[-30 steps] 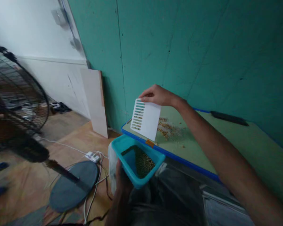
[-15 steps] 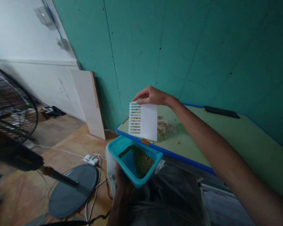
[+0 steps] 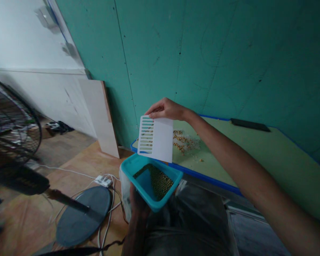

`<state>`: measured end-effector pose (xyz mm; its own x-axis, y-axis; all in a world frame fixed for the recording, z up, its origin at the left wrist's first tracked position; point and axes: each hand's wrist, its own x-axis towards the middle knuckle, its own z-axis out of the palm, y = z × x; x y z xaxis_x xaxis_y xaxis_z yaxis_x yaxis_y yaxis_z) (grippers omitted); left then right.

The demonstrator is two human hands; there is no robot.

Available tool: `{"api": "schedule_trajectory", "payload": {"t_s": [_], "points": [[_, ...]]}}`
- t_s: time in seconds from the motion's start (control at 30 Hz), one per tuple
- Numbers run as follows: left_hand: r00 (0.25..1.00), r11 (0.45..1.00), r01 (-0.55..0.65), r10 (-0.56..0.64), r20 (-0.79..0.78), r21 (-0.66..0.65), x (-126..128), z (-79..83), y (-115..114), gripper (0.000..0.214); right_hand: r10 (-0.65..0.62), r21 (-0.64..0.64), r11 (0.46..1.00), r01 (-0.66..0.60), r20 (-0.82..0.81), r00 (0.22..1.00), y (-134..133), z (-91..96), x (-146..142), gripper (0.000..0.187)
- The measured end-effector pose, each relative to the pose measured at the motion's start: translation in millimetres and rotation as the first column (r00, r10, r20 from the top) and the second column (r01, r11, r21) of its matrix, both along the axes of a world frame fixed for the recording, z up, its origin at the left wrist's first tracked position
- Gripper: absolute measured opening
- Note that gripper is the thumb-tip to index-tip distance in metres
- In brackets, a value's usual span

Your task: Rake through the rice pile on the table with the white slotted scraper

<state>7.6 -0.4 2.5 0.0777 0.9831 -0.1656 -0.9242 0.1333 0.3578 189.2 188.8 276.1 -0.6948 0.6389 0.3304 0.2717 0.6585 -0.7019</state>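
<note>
My right hand [image 3: 165, 109] pinches the top edge of a white plastic lid [image 3: 155, 138] with slots along its left side and holds it upright above the container. My left hand [image 3: 138, 209] grips from below a container with a teal rim [image 3: 129, 167], tilted and partly filled with small yellow-green beans [image 3: 160, 182]. The lid's lower edge hangs just above the container's far rim. Loose yellow kernels [image 3: 183, 140] lie scattered on the green table [image 3: 256, 149] behind the lid.
The table has a blue edge [image 3: 202, 176] and stands against a teal wall. A dark flat object [image 3: 250, 124] lies at the table's back. A standing fan [image 3: 13, 142] with a round base [image 3: 81, 215], cables and a power strip [image 3: 103, 181] are on the floor at left. A board [image 3: 100, 113] leans on the wall.
My right hand has carried the white lid leftward and a little down, from over the table's edge to above the container. The lid has turned more upright. The container has hardly moved.
</note>
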Motion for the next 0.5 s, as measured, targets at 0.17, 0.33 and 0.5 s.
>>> {"api": "schedule_trajectory", "payload": {"t_s": [0.17,0.33,0.5], "points": [[0.976,0.979,0.199,-0.202,0.078,0.045,4,-6.7,-2,0.037,-0.186,-0.034,0.983,0.183,-0.239,0.953,3,6.7,8,0.03],[0.982,0.989,0.147,-0.147,0.115,0.011,-1,-24.7,-1,0.031,-0.268,-0.296,0.937,0.186,-0.266,0.926,-36,-2.4,36,0.03],[0.962,0.972,0.212,-0.226,0.154,0.105,-8,-49.8,2,0.034,-0.455,-0.363,0.869,0.337,-0.316,0.832,-96,-25.6,70,0.036]]}}
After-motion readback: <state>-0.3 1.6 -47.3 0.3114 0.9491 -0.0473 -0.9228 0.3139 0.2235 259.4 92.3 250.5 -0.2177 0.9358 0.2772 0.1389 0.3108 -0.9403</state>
